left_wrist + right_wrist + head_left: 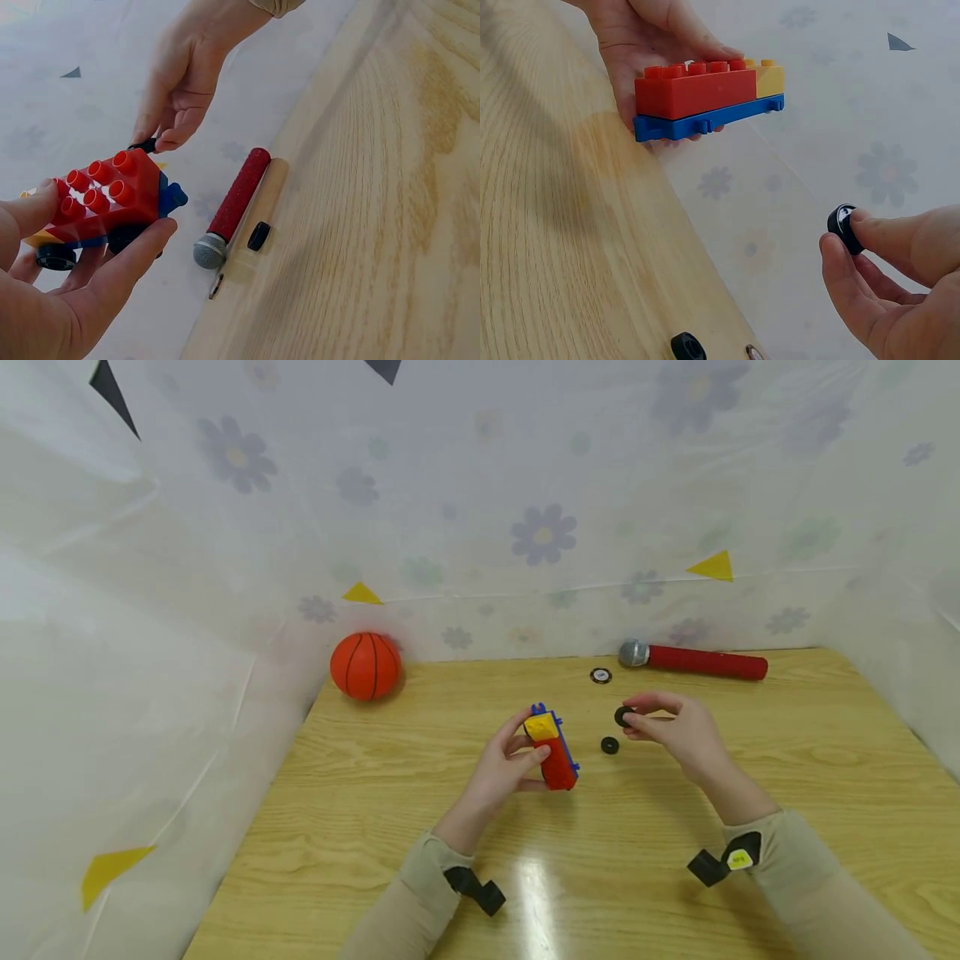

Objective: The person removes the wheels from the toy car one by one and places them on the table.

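Note:
My left hand (498, 770) grips a toy block car (557, 766) above the table, thumb on the red brick. The car has a red brick (697, 94) and a yellow brick (769, 79) on a blue base (682, 129). In the left wrist view, black wheels (56, 257) sit along one side; the right wrist view shows bare blue axle mounts on the other. To the right of the car, my right hand (686, 739) pinches a loose black wheel (843, 228) between thumb and fingers, apart from the car. Another black wheel (610, 745) lies on the table between the hands.
A round chip (601, 676) lies farther back on the wooden table (337, 852). Behind it is a red-handled toy microphone (705, 662). An orange toy basketball (366, 666) sits at the back left corner. Flower-patterned sheeting (465, 510) hangs behind the table.

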`<state>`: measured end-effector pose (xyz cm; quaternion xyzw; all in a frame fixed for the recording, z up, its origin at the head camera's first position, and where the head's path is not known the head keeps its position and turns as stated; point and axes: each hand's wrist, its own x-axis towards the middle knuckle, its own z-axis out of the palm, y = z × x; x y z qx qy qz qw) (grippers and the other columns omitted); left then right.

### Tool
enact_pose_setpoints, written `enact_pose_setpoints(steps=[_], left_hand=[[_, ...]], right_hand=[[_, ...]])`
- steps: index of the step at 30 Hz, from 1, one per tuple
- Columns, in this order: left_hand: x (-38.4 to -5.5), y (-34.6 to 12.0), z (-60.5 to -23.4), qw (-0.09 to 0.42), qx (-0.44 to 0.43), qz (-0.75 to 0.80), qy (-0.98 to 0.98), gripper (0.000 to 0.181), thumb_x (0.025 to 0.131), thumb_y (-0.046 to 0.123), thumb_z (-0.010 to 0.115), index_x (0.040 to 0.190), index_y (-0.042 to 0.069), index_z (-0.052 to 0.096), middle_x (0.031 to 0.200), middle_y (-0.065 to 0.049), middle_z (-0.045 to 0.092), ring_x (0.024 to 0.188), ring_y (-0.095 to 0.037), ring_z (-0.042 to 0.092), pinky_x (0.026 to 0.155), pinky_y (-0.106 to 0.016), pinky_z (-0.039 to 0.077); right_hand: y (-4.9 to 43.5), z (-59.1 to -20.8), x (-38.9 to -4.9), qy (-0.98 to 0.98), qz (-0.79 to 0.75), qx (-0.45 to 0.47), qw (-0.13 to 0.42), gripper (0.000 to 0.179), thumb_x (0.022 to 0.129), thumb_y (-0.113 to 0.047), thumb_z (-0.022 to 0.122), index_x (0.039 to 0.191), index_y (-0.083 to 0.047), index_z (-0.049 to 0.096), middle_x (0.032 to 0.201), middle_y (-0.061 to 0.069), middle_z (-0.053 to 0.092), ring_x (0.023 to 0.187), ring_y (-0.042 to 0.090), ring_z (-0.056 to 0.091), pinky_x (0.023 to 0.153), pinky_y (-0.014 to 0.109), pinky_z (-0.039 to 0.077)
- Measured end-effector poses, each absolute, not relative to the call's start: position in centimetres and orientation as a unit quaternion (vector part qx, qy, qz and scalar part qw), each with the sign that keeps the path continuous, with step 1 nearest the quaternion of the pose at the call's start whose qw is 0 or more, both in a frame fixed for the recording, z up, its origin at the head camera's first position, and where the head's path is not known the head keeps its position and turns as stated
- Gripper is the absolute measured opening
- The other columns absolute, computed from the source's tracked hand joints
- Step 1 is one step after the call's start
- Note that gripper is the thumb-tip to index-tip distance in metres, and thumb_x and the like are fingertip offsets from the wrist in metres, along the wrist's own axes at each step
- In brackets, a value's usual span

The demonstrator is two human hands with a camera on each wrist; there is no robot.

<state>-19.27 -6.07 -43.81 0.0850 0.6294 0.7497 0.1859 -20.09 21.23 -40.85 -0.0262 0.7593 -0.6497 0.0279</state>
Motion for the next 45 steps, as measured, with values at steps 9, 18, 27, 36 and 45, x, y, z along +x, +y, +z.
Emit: enact_pose_setpoints(steps=[9,18,27,36,45], left_hand=[[-19.1,-6.1,-43.9,0.192,0.079,0.751,0.627,0.067,0.099,0.008,0.060,0.156,0.026,0.031,0.139,-0.022,0.055,0.122,-0.035,0.059,0.081,-0.053,0.060],[-19.0,-6.1,-44.0,0.192,0.077,0.754,0.624,0.066,0.099,0.008,0.059,0.156,0.025,0.030,0.139,-0.022,0.055,0.122,-0.035,0.059,0.079,-0.050,0.061],[-19.0,-6.2,-44.2,0.193,0.079,0.752,0.625,0.066,0.099,0.009,0.059,0.156,0.026,0.029,0.139,-0.021,0.054,0.123,-0.035,0.058,0.080,-0.050,0.061],[-19.2,-6.2,-44.3,0.189,0.085,0.752,0.626,0.067,0.099,0.008,0.059,0.156,0.026,0.029,0.140,-0.021,0.055,0.123,-0.034,0.059,0.079,-0.049,0.061],[-19.2,-6.3,-44.1,0.191,0.084,0.753,0.625,0.067,0.099,0.008,0.059,0.156,0.027,0.029,0.141,-0.020,0.054,0.124,-0.035,0.058,0.080,-0.049,0.061]], right_hand=[[22.0,-41.8,-20.4,0.756,-0.653,-0.018,0.037,0.042,0.097,-0.006,0.062,0.130,0.018,0.051,0.099,-0.012,0.064,0.083,0.006,0.073,0.082,0.032,0.061],[23.0,-42.9,-20.9,0.800,-0.598,0.007,0.047,0.051,0.094,-0.016,0.069,0.135,0.009,0.053,0.107,0.000,0.066,0.085,0.003,0.072,0.084,0.028,0.060],[23.6,-43.6,-21.1,0.856,-0.513,0.022,0.059,0.052,0.089,-0.024,0.075,0.134,-0.001,0.060,0.122,0.021,0.065,0.082,-0.003,0.067,0.080,0.018,0.050],[24.1,-44.6,-21.4,0.859,-0.507,0.035,0.064,0.055,0.091,-0.030,0.073,0.135,0.000,0.059,0.134,0.026,0.057,0.124,0.030,0.053,0.079,0.012,0.046],[24.5,-45.8,-22.0,0.867,-0.492,0.038,0.067,0.052,0.091,-0.023,0.073,0.134,0.003,0.059,0.135,0.029,0.056,0.134,0.041,0.043,0.094,0.028,0.045]])
